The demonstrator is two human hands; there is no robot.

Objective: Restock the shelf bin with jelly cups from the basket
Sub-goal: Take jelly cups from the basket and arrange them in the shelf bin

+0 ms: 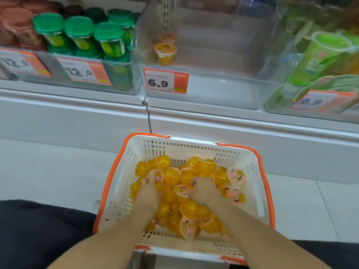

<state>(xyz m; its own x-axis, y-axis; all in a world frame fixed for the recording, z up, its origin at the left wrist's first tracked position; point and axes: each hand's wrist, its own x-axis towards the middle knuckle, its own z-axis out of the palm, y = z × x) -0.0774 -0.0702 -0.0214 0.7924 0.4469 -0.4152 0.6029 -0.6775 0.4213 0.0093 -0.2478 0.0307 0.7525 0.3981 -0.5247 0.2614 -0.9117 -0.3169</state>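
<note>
Both hands in the basket [240, 158] of jelly cups [172, 175]

Left hand [148, 193] and right hand [204, 191] grip cups, fingers buried; shelf bin [213, 88] holds two cups.

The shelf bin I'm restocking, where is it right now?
In the head view, the clear shelf bin sits upper centre, above the 6.9 price tag, right of the green-lidded cups, holding two jelly cups.

The basket [250, 164] is white with a slotted grid pattern and orange rim and handles. The jelly cups [172, 175] inside are translucent yellow with pink printed lids. At twelve o'clock, the clear bin [213, 82] carries a white and orange price tag [165, 80]. At ten o'clock stand jars [109, 41] with green lids. The floor [48, 171] is pale white tile.
</note>
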